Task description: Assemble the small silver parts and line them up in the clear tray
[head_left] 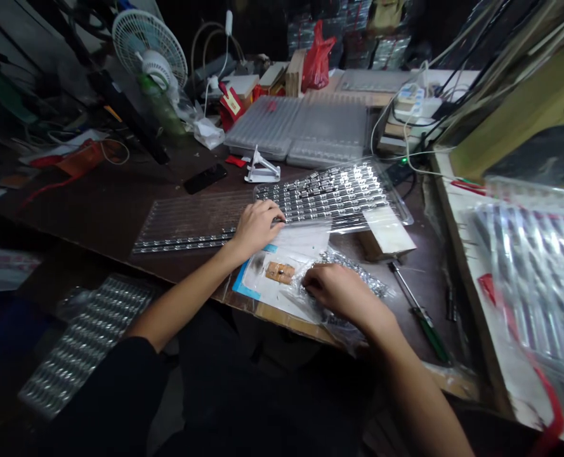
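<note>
While the clear tray (329, 193) on the tabletop (120, 203) held rows of small shiny parts, the left hand (257, 225) rested curled on its near edge. The right hand (341, 293) pinched loose parts in a plastic bag (358, 279); how tight that grip was could not be told.

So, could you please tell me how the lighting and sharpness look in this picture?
Head view: dim overall, the edges falling to near black; glare sparkles on the filled tray by the left hand; the right hand is slightly soft; the bench edge at right bows from lens distortion.
</note>
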The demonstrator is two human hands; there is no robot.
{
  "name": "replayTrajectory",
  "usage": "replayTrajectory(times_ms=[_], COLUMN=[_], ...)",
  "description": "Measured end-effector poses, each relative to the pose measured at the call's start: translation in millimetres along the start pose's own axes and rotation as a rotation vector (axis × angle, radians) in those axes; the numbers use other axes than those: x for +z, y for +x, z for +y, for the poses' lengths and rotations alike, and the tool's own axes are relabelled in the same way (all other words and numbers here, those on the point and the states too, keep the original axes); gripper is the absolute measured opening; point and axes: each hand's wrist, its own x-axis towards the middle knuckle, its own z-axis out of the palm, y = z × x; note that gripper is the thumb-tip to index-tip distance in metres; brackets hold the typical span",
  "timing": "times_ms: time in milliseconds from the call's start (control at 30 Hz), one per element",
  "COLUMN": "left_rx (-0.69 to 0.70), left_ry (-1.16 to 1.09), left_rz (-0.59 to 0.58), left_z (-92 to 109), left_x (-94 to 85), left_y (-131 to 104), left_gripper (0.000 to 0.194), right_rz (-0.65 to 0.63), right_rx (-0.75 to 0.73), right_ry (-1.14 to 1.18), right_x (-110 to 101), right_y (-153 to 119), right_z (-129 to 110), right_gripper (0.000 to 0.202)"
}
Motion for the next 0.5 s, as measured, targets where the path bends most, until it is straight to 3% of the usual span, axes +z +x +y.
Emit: replayTrajectory(times_ms=[133,300,433,500], left_rx=[-0.004,0.039,-0.025,-0.061], left_ry=[-0.086,-0.336,-0.403,-0.464], left_rz=[0.060,0.028,0.019,0.037], left_z=[2,12,17,16], left_x=[-3.1,-12.6,0.7,8.6], left_y=[-8,-55,-91,-100], left_gripper=[0.006,0.007,0.008,0.009], right_rz=[0.050,0.136,0.085,0.157], right_rx=[0.016,0.151,0.140,0.121], right_ry=[0.028,-0.028,-0.026,-0.038], right_x=[-5,-15,-15,-12], right_y=[-1,-10,-11,-6], right_z=[5,22,26,22], right_gripper=[0.018,0.016,0.014,0.020])
